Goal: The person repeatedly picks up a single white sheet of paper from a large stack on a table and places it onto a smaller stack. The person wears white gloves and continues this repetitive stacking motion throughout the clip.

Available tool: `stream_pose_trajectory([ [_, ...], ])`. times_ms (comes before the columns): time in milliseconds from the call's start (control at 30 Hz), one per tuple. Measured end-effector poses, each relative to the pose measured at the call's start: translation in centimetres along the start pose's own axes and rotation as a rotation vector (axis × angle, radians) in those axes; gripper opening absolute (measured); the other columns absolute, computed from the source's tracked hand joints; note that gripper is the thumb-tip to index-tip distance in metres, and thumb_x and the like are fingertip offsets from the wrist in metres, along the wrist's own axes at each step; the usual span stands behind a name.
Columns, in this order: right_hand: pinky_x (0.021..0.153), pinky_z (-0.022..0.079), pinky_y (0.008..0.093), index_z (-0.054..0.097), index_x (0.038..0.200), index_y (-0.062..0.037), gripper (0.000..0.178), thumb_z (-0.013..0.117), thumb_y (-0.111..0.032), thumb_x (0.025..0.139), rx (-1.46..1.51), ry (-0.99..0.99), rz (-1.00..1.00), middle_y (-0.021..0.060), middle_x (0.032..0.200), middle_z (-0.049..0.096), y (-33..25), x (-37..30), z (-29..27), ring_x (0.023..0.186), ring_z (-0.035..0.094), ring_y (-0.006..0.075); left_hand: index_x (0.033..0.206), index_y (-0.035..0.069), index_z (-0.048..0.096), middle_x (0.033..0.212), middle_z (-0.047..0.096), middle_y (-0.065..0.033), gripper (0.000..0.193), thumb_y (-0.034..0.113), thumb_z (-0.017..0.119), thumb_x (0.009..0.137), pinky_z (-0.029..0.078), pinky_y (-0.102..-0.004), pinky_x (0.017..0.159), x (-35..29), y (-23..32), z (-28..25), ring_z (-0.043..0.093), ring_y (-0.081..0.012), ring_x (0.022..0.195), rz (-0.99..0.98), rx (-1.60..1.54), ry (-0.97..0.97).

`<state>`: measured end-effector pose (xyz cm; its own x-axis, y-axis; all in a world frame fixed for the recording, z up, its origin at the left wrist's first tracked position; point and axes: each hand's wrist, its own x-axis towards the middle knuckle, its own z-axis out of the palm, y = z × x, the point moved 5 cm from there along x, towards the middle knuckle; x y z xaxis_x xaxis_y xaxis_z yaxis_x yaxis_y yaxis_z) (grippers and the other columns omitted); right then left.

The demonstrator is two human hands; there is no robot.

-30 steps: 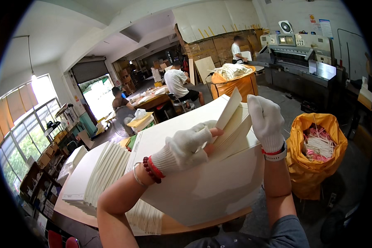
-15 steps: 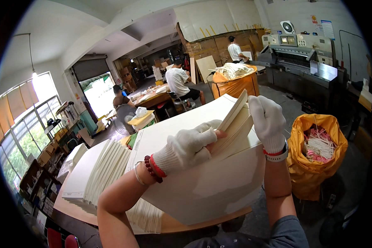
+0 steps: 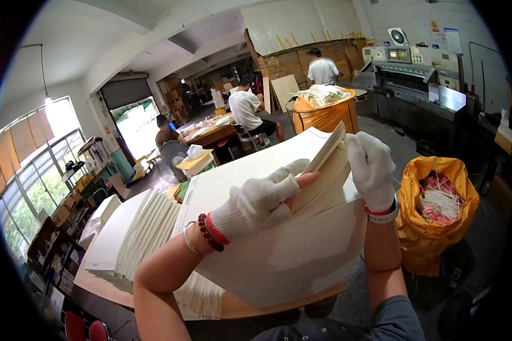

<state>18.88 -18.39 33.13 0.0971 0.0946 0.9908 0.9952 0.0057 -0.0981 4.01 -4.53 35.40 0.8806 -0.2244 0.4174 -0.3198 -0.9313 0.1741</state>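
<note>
A tall stack of large white paper sheets (image 3: 273, 264) stands in front of me. At its far right corner, a bundle of sheets (image 3: 323, 181) is bent up and fanned into layers. My left hand (image 3: 261, 196), in a white knitted glove with bare fingertips showing, is closed around the left side of that bundle, its thumb stretched along the paper. My right hand (image 3: 371, 170), gloved in white too, has its fingers curled at the bundle's right edge; the fingertips are hidden.
Left of the stack lie more fanned paper piles (image 3: 145, 233) on a wooden tabletop (image 3: 301, 298). An orange sack of scraps (image 3: 435, 227) stands at right, another orange sack (image 3: 324, 116) beyond. A cutting machine (image 3: 415, 74), a fan (image 3: 172, 162) and several people are farther off.
My left thumb has straightened outward along the bent sheets, whose layers now lie closer together. My right hand has barely shifted. A person at the back has turned.
</note>
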Motion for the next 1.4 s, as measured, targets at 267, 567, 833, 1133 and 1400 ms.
stream_pose_trajectory([
  [267, 0.045, 0.034, 0.0325, 0.059, 0.088, 0.0031, 0.009, 0.055, -0.004, 0.092, 0.015, 0.033, -0.045, 0.0077, 0.06, 0.042, -0.3, 0.0, -0.4, 0.049, 0.043, 0.0193, 0.111, 0.001, 0.064, 0.116, 0.065, -0.015, 0.025, 0.0, 0.056, 0.087, 0.053, -0.0326, 0.085, 0.3, -0.8, 0.7, 0.067, -0.0315, 0.093, 0.009, 0.106, 0.06],
  [567, 0.045, 0.035, 0.0324, 0.058, 0.092, 0.0033, 0.008, 0.057, -0.004, 0.092, 0.037, 0.029, -0.005, 0.008, 0.062, 0.044, -0.4, -0.1, -0.4, 0.051, 0.045, 0.0192, 0.125, 0.007, 0.062, 0.122, 0.063, -0.0176, 0.046, 0.019, 0.077, 0.084, 0.05, -0.0326, 0.091, 0.3, -0.9, 0.3, 0.065, -0.0296, 0.105, -0.085, 0.031, -0.034],
  [833, 0.045, 0.035, 0.0324, 0.058, 0.091, 0.0029, 0.008, 0.058, -0.005, 0.092, 0.003, -0.033, -0.009, 0.0075, 0.062, 0.044, -0.3, 0.0, 0.1, 0.05, 0.045, 0.0184, 0.128, 0.006, 0.063, 0.12, 0.065, -0.0172, 0.039, 0.014, 0.062, 0.091, 0.049, -0.032, 0.094, 0.3, -0.6, 0.2, 0.067, -0.0279, 0.104, -0.049, 0.002, -0.067],
  [1133, 0.045, 0.034, 0.0314, 0.06, 0.089, 0.0039, 0.012, 0.054, -0.005, 0.095, -0.063, 0.061, -0.055, 0.0068, 0.06, 0.043, -0.4, -0.3, -0.1, 0.049, 0.043, 0.0163, 0.12, 0.006, 0.066, 0.135, 0.057, -0.0181, 0.051, 0.013, 0.085, 0.072, 0.049, -0.0327, 0.098, 0.5, -0.5, 0.2, 0.062, -0.0292, 0.115, -0.004, 0.027, 0.04],
  [1400, 0.046, 0.035, 0.0322, 0.06, 0.092, 0.0042, 0.011, 0.055, -0.005, 0.095, 0.065, 0.015, 0.021, 0.0078, 0.061, 0.043, -0.2, -0.2, -0.2, 0.051, 0.045, 0.017, 0.122, 0.006, 0.066, 0.145, 0.05, -0.0195, 0.044, 0.004, 0.077, 0.079, 0.046, -0.031, 0.101, 0.3, -0.8, 0.2, 0.058, -0.0291, 0.123, -0.01, -0.027, 0.044],
])
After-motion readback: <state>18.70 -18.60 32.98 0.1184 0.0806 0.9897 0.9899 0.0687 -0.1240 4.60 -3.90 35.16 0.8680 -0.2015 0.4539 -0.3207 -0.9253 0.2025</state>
